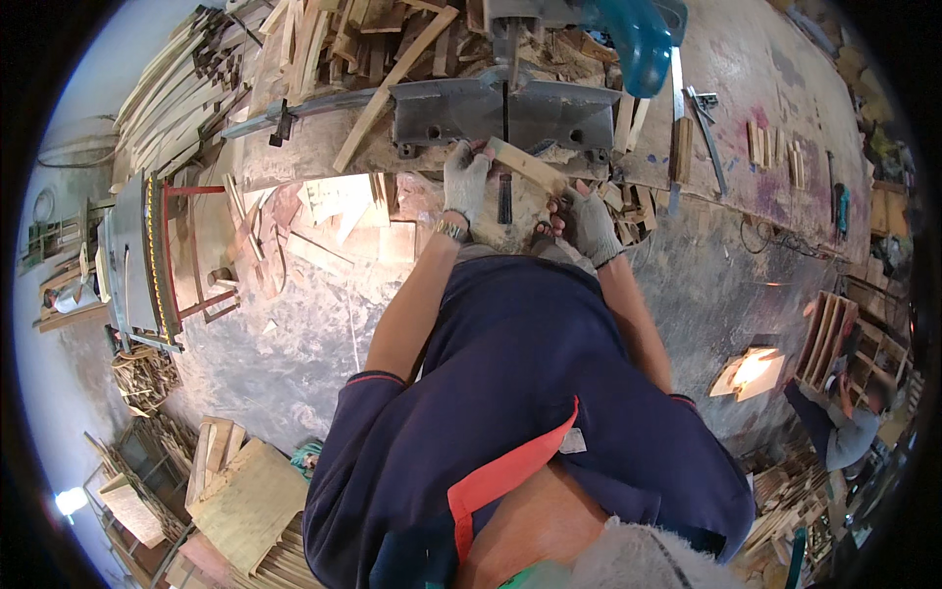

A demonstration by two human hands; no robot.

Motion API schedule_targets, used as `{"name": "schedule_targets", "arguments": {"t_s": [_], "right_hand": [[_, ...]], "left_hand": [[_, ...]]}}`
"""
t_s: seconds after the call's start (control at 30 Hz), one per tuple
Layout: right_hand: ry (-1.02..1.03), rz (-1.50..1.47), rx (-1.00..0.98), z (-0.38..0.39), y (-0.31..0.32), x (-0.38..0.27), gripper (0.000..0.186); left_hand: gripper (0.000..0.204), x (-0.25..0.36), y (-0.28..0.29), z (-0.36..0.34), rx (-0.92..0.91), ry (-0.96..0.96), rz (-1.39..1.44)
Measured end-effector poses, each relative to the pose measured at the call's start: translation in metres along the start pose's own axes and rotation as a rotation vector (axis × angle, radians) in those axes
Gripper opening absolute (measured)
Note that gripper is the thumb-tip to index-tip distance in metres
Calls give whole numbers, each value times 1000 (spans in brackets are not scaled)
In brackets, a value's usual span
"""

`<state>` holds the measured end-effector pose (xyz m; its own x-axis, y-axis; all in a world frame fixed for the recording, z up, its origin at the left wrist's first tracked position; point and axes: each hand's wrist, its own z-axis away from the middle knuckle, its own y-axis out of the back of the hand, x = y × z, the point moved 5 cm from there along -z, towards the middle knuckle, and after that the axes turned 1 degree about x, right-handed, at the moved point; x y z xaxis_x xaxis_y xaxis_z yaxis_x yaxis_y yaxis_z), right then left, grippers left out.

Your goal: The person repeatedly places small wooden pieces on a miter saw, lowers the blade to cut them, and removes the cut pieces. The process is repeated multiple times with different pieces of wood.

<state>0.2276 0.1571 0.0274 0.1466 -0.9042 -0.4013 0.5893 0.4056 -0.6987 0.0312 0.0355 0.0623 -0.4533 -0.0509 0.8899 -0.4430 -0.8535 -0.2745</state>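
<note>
A short, pale piece of wood [528, 167] slants between my hands, just in front of the dark metal fence [446, 116] of a mitre saw. My left hand [465, 185], in a whitish work glove, closes its fingers on the wood's left end. At the lower right end, my right hand [591, 226] grips the same piece; its glove leaves the fingertips bare. The saw's teal handle [638, 44] rises above the fence on the right. The wood partly hides the saw's base beneath it.
A long wooden strip [392, 90] leans across the bench left of the fence. Offcuts [368, 39] are heaped behind it. Small sticks [760, 144] and a metal bar [706, 137] lie on the bench at right. Another person [852, 432] is at the far right.
</note>
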Motion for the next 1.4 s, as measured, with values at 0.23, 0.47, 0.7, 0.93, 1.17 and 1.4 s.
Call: {"name": "schedule_targets", "arguments": {"t_s": [0.23, 0.47, 0.7, 0.93, 1.17, 1.4], "right_hand": [[189, 147, 350, 12, 16, -3, 54], [536, 584, 528, -36, -13, -43, 33], [611, 801, 633, -128, -58, -77, 32], [670, 819, 670, -146, -70, -69, 24], [662, 752, 633, -150, -57, -71, 23], [659, 762, 629, -148, -61, -70, 24]], "left_hand": [[38, 37, 28, -54, 332, -429, -1075], [38, 29, 47, -87, 37, -554, -1123], [25, 23, 56, -106, 22, -598, -1172], [24, 17, 59, -119, 125, -471, -1181], [23, 15, 58, -119, 128, -419, -1152], [23, 15, 59, -116, 151, -475, -1147]]}}
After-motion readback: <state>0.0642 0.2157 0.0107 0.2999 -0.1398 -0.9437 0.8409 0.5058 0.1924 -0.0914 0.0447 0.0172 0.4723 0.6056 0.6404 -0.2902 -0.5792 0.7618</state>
